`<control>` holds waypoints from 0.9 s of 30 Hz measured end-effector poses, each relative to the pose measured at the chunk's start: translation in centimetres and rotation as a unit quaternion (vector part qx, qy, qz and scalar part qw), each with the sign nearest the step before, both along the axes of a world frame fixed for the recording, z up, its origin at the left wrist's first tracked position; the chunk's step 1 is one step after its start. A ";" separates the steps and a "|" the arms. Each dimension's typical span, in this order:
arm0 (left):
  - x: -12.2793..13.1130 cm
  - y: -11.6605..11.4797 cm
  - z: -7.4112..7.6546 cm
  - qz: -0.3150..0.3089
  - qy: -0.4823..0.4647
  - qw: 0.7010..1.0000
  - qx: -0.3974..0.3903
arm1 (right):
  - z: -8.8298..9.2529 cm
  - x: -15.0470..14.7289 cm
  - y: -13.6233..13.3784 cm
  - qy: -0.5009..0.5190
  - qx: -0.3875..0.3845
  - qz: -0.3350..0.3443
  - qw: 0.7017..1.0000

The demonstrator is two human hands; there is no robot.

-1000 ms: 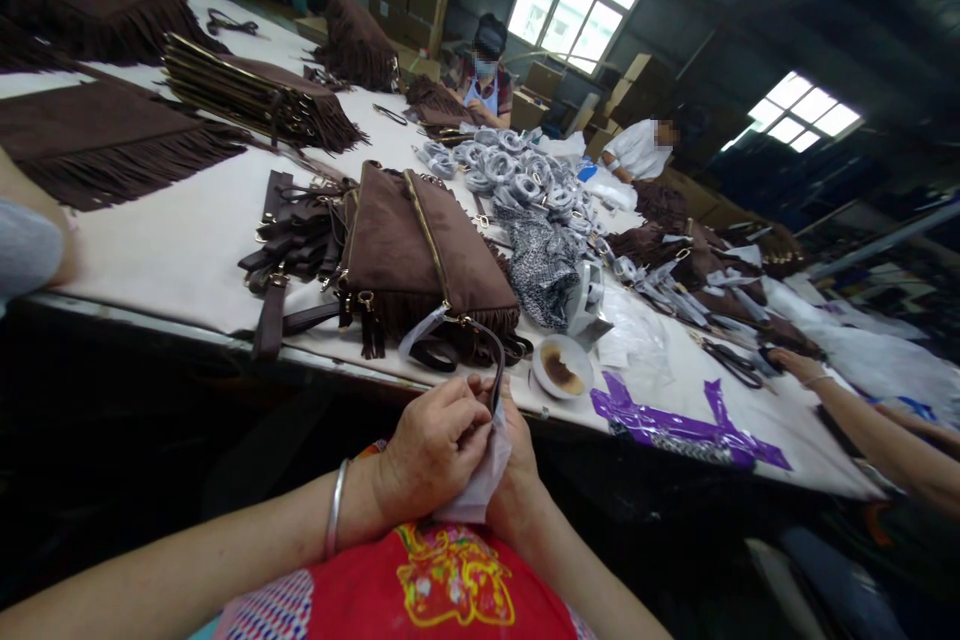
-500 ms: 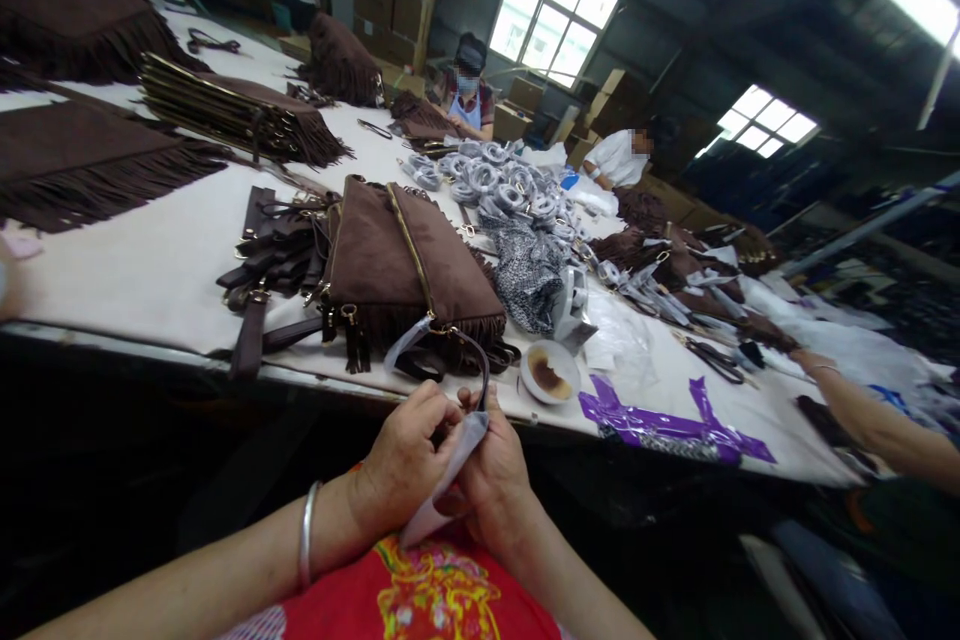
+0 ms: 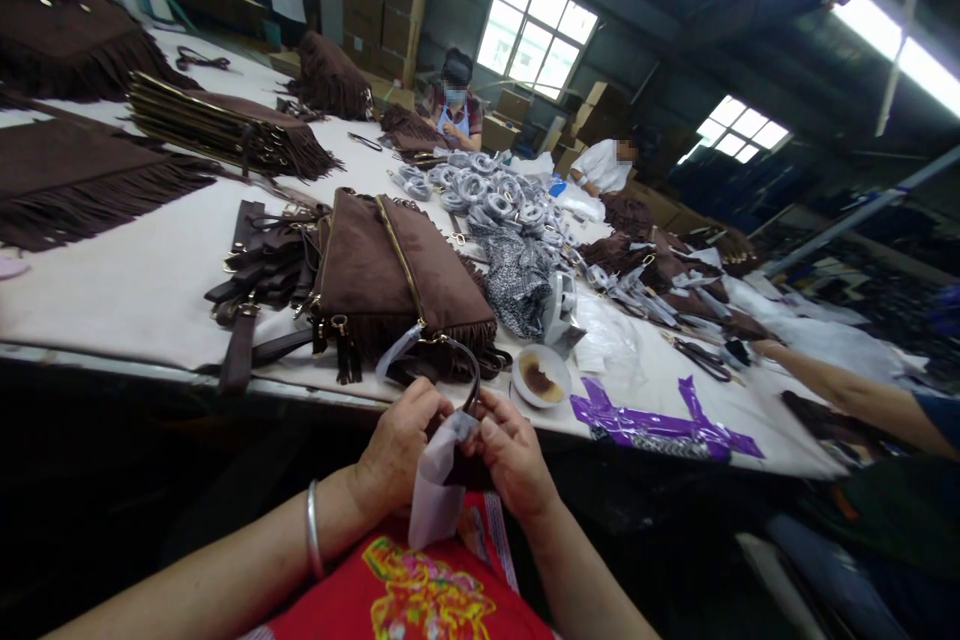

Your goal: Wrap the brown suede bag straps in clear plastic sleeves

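Over my lap, my left hand (image 3: 401,445) and my right hand (image 3: 517,455) meet at a dark brown bag strap (image 3: 472,370). A whitish translucent wrapping sheet (image 3: 436,485) is around the strap's lower part and hangs down between my hands. My left fingers are closed at the sheet's upper left side. On the other side, my right thumb and fingers pinch the strap where it enters the sheet. The strap runs up to a brown fringed bag (image 3: 409,265) with a gold zipper, lying at the table edge. A second wrapped strap end (image 3: 397,352) touches the bag's front.
Dark leather straps (image 3: 262,265) lie left of the bag. A white bowl (image 3: 540,377) with brown contents stands to the right, near purple tape (image 3: 667,425). Coiled wrapped straps (image 3: 487,195) are heaped behind. A co-worker's arm (image 3: 847,385) reaches in from the right.
My right hand has shifted slightly right and its fingers now pinch higher on the strap. The wrapping sheet has swung to hang more upright. The camera view has shifted slightly.
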State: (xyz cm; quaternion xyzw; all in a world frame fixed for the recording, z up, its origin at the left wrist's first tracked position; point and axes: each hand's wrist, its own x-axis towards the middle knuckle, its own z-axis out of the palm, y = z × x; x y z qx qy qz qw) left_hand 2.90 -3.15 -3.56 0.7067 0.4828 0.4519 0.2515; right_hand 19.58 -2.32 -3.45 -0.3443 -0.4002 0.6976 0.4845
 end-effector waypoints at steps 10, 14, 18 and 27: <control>-0.2 0.2 -0.2 0.011 -0.002 1.000 0.004 | 0.4 0.8 0.4 -0.229 0.179 -0.026 0.956; -0.5 0.3 -0.7 0.029 0.010 0.999 0.013 | 1.2 0.7 1.3 -0.297 0.256 0.004 0.920; -1.0 0.8 -0.3 0.037 0.014 0.999 0.019 | 2.3 0.1 2.4 -0.329 0.353 0.025 0.875; -1.7 2.7 0.3 0.056 -0.022 0.998 -0.008 | 2.5 -0.7 6.0 -0.332 0.378 -0.009 0.864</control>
